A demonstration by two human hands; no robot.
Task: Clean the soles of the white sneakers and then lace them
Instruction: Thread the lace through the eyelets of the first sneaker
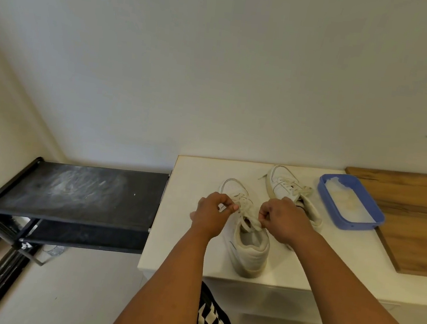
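Two white sneakers stand upright on a white counter (185, 250). The near sneaker (248, 249) points away from me, heel toward the front edge. My left hand (211, 214) pinches one end of its white lace (248, 212) on the left side. My right hand (283, 219) pinches the lace on the right side, over the tongue. The far sneaker (284, 185) lies behind my right hand, laced, its heel partly hidden by that hand.
A blue plastic tray (378, 214) holding a white cloth or foam sits right of the sneakers. A wooden board (418, 235) lies beyond it. A black shoe rack (76, 193) stands left of the counter, lower down. A wall is close behind.
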